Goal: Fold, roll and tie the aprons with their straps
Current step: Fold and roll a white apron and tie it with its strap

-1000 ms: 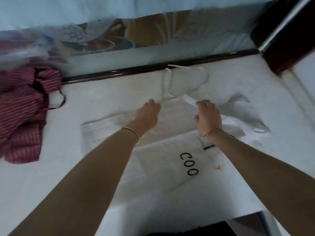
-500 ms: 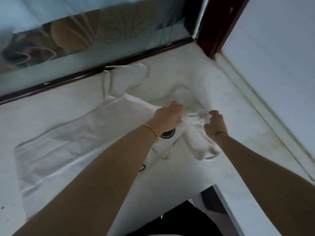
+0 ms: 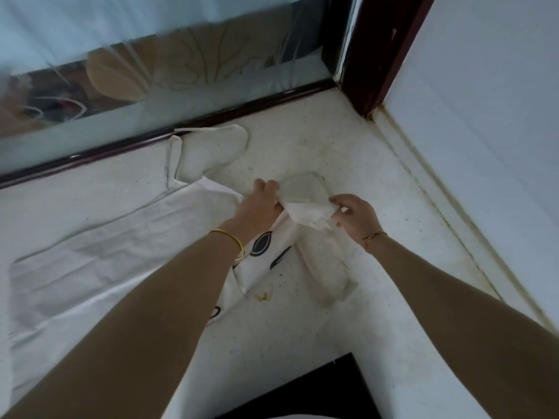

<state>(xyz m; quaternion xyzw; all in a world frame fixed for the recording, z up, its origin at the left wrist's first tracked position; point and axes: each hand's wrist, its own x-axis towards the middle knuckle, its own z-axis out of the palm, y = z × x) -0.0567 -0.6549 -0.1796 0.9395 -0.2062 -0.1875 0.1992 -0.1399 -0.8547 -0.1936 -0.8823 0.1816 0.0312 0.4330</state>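
A white apron (image 3: 99,252) with black lettering lies spread over the pale speckled counter (image 3: 302,328), its body stretching to the left. Its neck loop (image 3: 211,149) lies flat by the window frame. My left hand (image 3: 260,204) grips the apron's bunched right edge. My right hand (image 3: 354,214) pinches the same bunch of cloth and strap (image 3: 305,201) from the right side, the hands a short way apart. A waist strap (image 3: 326,267) trails from the bunch toward me in a loop on the counter.
A dark wooden window frame (image 3: 211,116) with patterned glass runs along the back. A dark post (image 3: 372,55) and a white wall (image 3: 484,116) close the right corner. A small crumb (image 3: 262,296) lies on the counter. The counter's front edge drops to a dark gap (image 3: 302,388).
The view swung right, so the red striped cloth left the frame. Both hands moved from the apron's middle to its right edge and gathered the cloth and strap into a bunch.
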